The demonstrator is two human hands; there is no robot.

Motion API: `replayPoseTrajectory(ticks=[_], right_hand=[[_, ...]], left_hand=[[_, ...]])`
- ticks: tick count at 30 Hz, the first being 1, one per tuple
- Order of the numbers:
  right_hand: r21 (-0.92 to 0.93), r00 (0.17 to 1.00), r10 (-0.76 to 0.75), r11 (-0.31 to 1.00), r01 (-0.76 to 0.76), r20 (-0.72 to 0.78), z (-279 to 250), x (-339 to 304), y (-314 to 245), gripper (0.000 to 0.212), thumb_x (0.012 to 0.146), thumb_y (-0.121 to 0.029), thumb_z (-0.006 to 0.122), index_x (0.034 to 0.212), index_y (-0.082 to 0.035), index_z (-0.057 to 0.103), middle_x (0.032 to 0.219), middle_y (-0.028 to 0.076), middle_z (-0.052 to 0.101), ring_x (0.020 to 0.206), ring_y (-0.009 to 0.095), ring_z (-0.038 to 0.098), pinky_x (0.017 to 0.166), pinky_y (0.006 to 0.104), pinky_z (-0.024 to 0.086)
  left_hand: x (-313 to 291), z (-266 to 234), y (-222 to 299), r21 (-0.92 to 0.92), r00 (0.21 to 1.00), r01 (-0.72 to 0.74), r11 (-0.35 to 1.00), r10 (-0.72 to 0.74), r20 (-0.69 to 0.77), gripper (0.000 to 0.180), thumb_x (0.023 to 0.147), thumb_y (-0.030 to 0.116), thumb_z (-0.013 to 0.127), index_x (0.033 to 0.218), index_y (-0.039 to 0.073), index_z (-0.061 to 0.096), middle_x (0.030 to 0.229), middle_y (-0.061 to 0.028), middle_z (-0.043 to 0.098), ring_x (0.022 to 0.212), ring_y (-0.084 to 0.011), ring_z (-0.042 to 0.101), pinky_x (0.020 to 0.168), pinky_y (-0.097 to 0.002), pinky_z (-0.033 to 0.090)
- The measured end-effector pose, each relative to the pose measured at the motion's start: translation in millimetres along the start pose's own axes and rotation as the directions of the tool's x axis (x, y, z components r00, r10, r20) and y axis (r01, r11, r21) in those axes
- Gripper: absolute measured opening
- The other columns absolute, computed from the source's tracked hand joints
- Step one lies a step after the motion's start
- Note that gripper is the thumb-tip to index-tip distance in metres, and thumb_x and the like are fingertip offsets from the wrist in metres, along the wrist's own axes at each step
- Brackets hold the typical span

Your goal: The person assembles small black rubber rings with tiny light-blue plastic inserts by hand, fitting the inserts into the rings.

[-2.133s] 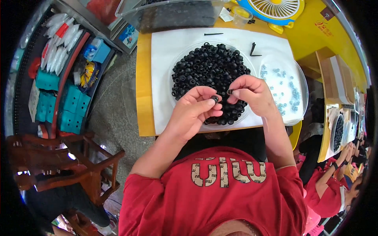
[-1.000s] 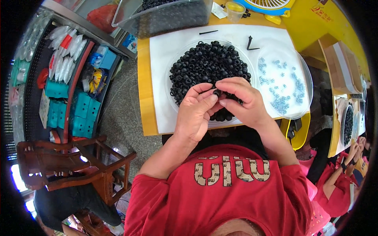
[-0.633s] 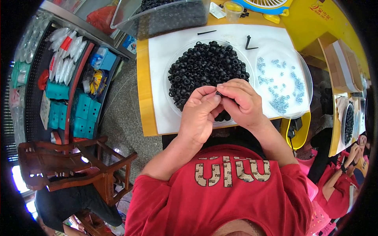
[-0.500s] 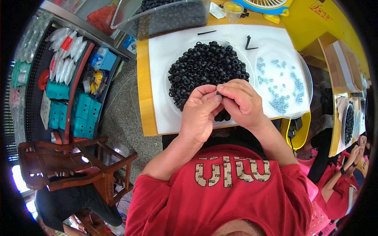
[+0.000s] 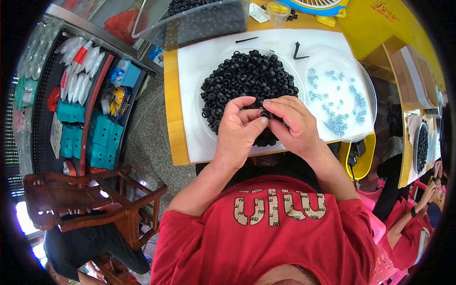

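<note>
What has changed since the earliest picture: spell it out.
The right hand has moved left to meet the left hand, fingertips coming together at a small black bead. Whether anything was let go is unclear. The black bead pile, black L-shaped strip and tray of bluish bits stay put.

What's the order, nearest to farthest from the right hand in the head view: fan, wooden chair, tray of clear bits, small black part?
1. Small black part: where right hand and left hand meet.
2. Tray of clear bits: to the right.
3. Fan: ahead, at the top edge.
4. Wooden chair: far left.
</note>
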State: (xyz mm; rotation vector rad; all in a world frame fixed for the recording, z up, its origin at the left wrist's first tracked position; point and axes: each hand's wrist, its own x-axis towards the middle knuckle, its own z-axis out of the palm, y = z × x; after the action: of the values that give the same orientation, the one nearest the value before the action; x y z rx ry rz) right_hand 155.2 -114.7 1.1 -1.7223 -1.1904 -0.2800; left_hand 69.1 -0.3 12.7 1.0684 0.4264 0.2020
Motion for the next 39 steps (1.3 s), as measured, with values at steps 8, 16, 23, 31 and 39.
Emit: replayPoseTrajectory(ticks=[8,16,23,31,39], right_hand=[[0.045,0.998,-0.013,0.999,0.016,-0.066,5.7,-0.1,-2.6,0.030,0.059,0.005,0.060,0.088,-0.002,0.056,0.084,0.011,0.059,0.076,0.026,0.056,0.066,0.0322,0.046],[0.014,1.000,0.000,1.000,0.000,-0.014,-1.1,-0.4,-1.4,0.032,0.058,0.004,0.061,0.089,-0.002,0.054,0.086,0.010,0.059,0.077,0.026,0.056,0.067,0.0327,0.046],[0.008,0.999,-0.016,1.000,0.015,0.039,-6.3,-1.6,-1.3,0.033,0.057,0.003,0.061,0.090,-0.002,0.055,0.085,0.009,0.058,0.078,0.026,0.056,0.069,0.0323,0.046],[0.137,0.980,0.191,0.971,-0.196,0.055,-0.6,-5.4,-9.1,0.033,0.062,0.005,0.055,0.095,-0.002,0.054,0.088,0.011,0.058,0.081,0.026,0.056,0.069,0.0318,0.045],[0.158,0.951,0.255,0.946,-0.282,0.174,-10.5,-2.1,-5.5,0.026,0.070,0.001,0.054,0.095,-0.004,0.056,0.086,0.012,0.058,0.077,0.024,0.057,0.067,0.0297,0.046]], left_hand=[[-1.0,7.7,0.1,-0.036,0.994,-0.096,0.995,0.094,-0.049,0.033,0.072,-0.007,0.055,0.099,0.001,0.037,0.087,-0.0106,0.053,0.079,-0.0113,0.052,0.069,-0.0208,0.044],[1.8,8.0,-1.1,-0.080,0.997,-0.068,0.994,0.064,-0.044,0.033,0.072,-0.005,0.055,0.099,0.001,0.038,0.087,-0.0103,0.054,0.078,-0.0110,0.052,0.069,-0.0223,0.045],[1.6,4.0,6.9,0.256,0.999,-0.031,0.966,0.021,0.043,0.040,0.071,-0.001,0.058,0.104,0.001,0.035,0.087,-0.0104,0.055,0.078,-0.0116,0.053,0.069,-0.0225,0.044],[-0.7,4.8,-7.4,0.053,0.988,-0.150,0.987,0.152,-0.025,0.034,0.073,-0.007,0.053,0.100,0.001,0.035,0.087,-0.0108,0.055,0.078,-0.0111,0.053,0.070,-0.0222,0.044],[1.6,1.7,-6.5,0.068,0.992,-0.114,0.991,0.118,-0.053,0.037,0.070,-0.010,0.055,0.102,0.002,0.038,0.087,-0.0095,0.054,0.079,-0.0128,0.053,0.072,-0.0230,0.045]])
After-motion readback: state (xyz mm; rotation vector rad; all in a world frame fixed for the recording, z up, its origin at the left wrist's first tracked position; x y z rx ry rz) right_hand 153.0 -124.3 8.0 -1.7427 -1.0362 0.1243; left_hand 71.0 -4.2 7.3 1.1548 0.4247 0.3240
